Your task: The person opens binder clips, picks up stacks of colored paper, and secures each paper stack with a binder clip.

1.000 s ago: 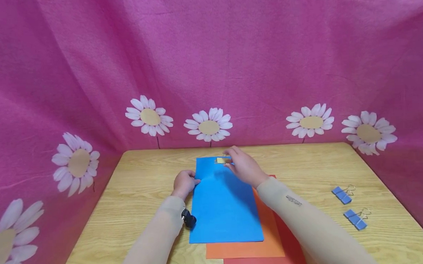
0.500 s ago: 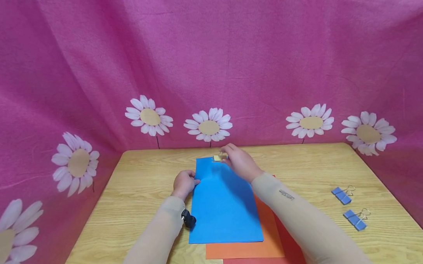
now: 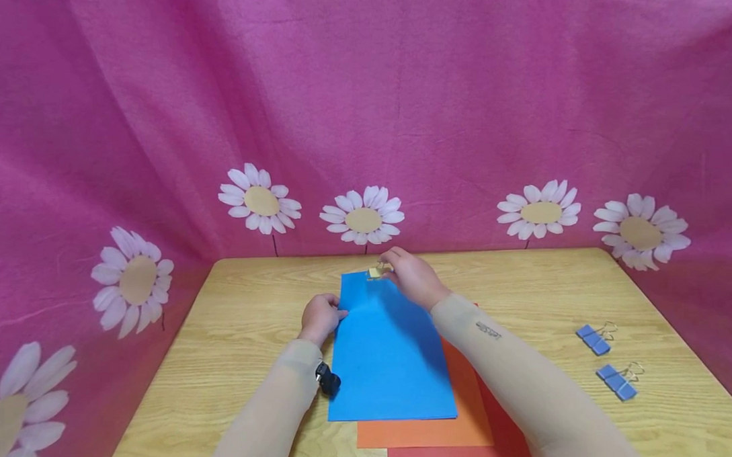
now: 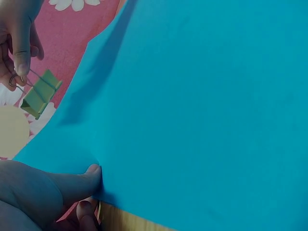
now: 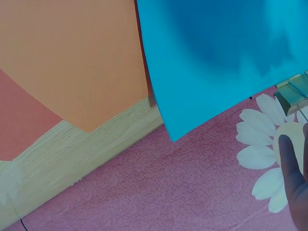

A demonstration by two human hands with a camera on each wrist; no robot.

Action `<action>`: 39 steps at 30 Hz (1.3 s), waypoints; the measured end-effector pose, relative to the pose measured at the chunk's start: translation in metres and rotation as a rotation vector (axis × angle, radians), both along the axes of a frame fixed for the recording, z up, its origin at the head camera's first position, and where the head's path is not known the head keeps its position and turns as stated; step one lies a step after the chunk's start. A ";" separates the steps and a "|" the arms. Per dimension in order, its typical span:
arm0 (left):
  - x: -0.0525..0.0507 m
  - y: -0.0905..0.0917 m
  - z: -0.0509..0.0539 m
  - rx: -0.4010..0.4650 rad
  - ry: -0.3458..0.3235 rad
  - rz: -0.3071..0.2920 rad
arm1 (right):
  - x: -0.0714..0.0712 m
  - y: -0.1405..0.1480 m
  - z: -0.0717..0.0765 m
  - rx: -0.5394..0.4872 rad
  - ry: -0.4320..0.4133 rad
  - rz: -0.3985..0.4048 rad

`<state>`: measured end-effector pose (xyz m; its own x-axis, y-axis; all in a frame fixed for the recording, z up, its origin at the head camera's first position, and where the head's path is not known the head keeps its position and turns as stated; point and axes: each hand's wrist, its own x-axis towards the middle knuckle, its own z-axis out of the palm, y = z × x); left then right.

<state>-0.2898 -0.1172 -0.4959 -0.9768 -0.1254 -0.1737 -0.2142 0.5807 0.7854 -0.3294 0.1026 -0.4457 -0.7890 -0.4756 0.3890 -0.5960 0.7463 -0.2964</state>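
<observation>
Yellow clip (image 3: 375, 273) is at the far edge of the blue paper (image 3: 389, 369), contact unclear, wire handles pinched in your right grip (image 3: 415, 276); line its mouth up square with that edge while your left grip (image 3: 319, 316) pinches the paper's left side. Left wrist view shows the pinched handles better; only head view shows the two blue clips (image 3: 594, 340) on the bench (image 3: 242, 320).

The person wears long, light tan sleeves. The left sleeve (image 3: 268, 408) and the right sleeve (image 3: 525, 377) both fit snugly and stop at the wrist. The right one has a little dark mark (image 3: 488, 330), too small to read. A small, chunky black gadget (image 3: 329, 380) sits by the left wrist. Both hands (image 3: 415, 278) are bare.
</observation>
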 end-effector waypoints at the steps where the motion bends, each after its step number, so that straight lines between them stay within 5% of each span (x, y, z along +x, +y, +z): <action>1: 0.000 0.000 0.000 0.004 -0.003 0.000 | -0.001 0.000 0.000 0.001 0.000 0.000; 20: 0.000 0.001 0.000 0.004 0.021 -0.009 | -0.015 -0.005 0.000 0.005 0.007 0.008; 39: 0.000 -0.001 -0.004 -0.009 0.025 -0.023 | -0.020 -0.009 -0.001 0.039 -0.075 0.017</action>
